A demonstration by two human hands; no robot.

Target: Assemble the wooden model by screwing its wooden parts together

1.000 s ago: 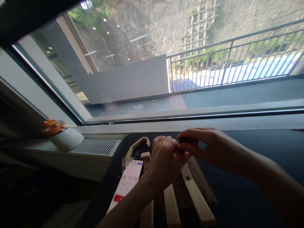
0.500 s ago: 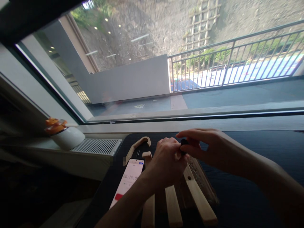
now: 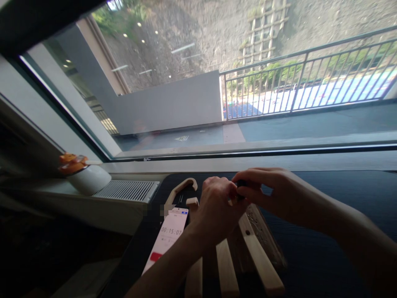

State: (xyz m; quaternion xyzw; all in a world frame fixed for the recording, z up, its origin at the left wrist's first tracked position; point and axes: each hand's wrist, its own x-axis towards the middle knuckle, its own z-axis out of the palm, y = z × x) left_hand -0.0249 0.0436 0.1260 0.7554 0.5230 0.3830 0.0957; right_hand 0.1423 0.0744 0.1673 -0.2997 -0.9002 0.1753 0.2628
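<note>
My left hand (image 3: 217,209) is closed in a loose fist over the far end of a set of pale wooden slats (image 3: 256,256) lying on the dark table (image 3: 325,248). What its fingers grip is hidden. My right hand (image 3: 266,191) reaches in from the right and pinches a small black part (image 3: 239,185) between thumb and fingers, touching the left hand's knuckles. A curved wooden piece (image 3: 181,190) lies just left of the hands. A phone (image 3: 166,240) showing a running timer lies under my left forearm.
A white bowl-shaped pot with an orange lid (image 3: 82,176) sits on the ledge at the left beside a vent grille (image 3: 125,191). A wide window (image 3: 217,82) runs along the back, with a railing outside. A dark carved board (image 3: 265,236) lies under the slats.
Both hands stay together at the slat ends, with only small finger shifts around the black part. The timer has advanced from 00:15:05 to 00:15:07.
</note>
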